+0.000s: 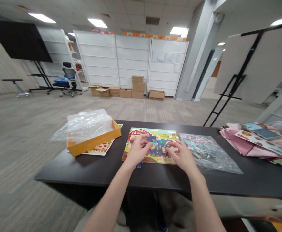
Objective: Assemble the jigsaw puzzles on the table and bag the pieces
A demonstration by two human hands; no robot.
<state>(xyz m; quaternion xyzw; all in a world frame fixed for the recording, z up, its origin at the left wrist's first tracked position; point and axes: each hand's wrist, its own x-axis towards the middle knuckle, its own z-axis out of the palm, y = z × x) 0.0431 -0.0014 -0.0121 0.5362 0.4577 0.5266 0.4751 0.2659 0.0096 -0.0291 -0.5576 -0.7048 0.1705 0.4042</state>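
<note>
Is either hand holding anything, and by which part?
The left hand and right hand are at blue puzzle pieces; whether either grips one cannot be told.

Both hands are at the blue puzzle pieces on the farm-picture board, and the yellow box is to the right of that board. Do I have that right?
Not quite: the yellow box is to the left of the farm-picture board, as the head view shows. The left hand and right hand are indeed at the blue puzzle pieces.
</note>
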